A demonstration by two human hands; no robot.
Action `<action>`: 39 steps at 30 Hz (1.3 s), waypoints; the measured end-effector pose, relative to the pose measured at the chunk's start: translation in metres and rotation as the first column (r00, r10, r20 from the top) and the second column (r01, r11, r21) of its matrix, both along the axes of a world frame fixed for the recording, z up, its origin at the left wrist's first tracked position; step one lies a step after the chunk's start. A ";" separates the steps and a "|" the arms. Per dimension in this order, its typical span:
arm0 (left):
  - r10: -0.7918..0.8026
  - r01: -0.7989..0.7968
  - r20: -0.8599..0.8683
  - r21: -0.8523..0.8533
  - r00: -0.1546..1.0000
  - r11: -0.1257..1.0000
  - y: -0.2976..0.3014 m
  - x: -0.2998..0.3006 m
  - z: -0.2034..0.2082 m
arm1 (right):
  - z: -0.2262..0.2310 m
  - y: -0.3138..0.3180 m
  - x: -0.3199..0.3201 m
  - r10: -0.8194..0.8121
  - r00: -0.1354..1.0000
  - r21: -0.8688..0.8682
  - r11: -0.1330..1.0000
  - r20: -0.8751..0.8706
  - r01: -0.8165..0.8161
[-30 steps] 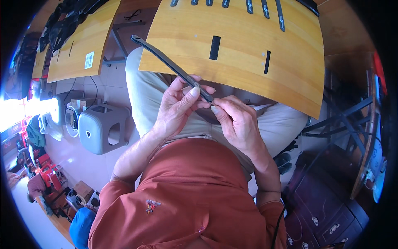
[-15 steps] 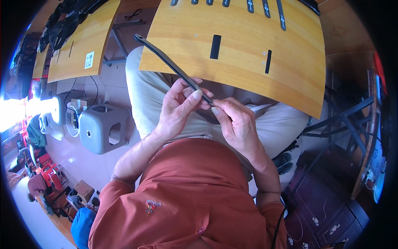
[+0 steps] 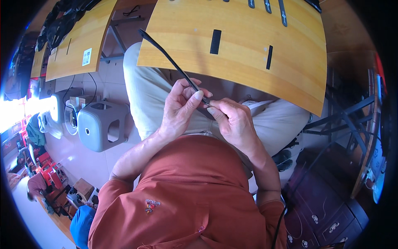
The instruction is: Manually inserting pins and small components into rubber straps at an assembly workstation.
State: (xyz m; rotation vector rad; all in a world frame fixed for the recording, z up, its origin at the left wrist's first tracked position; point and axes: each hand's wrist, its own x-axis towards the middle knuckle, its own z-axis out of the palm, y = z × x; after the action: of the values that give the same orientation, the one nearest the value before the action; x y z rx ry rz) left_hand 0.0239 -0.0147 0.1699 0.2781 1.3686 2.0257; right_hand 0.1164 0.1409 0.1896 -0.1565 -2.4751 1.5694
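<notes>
A long, narrow black strip (image 3: 170,59) with a curved far end slants from the table's near edge down to my lap, its narrow edge toward me. My left hand (image 3: 179,108) is closed on its lower part, thumb on top. The fingers and thumb of my right hand (image 3: 234,120) pinch together at the strip's near tip, which they partly hide. Both hands are above my lap, just short of the wooden table (image 3: 240,72). Similar dark strips with pale markings (image 3: 283,13) lie along the table's far side.
Two black rectangular patches (image 3: 215,41) are on the tabletop. Left stand another wooden table (image 3: 78,45) and a grey plastic stool (image 3: 93,128). A metal table frame (image 3: 348,116) and a dark drawer cabinet (image 3: 327,203) are to the right. A thin dark cable hangs by my right arm.
The black strip has turned more edge-on, so it looks thinner, and its far end has risen slightly. Both hands keep their hold. The view has shifted a little.
</notes>
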 end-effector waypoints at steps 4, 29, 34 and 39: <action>0.001 -0.001 -0.042 0.000 0.999 1.000 -0.001 0.003 -0.006 | -0.005 -0.007 0.003 -0.028 1.000 -0.011 1.000 0.012 0.029; 0.100 -0.102 0.056 0.032 0.993 0.994 0.003 0.014 -0.006 | -0.003 -0.009 0.019 -0.171 0.984 -0.015 0.985 0.048 0.172; 0.071 -0.076 0.082 0.054 0.994 0.996 0.000 0.014 -0.009 | -0.001 -0.012 0.017 -0.177 0.983 0.007 0.984 -0.049 0.178; 0.043 -0.049 0.092 0.065 0.995 0.997 0.000 0.015 -0.010 | -0.001 -0.014 0.013 -0.161 0.987 0.003 0.987 -0.002 0.161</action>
State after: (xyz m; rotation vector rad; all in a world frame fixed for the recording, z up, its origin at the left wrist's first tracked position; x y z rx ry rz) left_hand 0.0385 -0.0149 0.1603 0.1830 1.2636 2.0993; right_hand 0.1294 0.1274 0.1882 -0.3462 -2.3963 1.4983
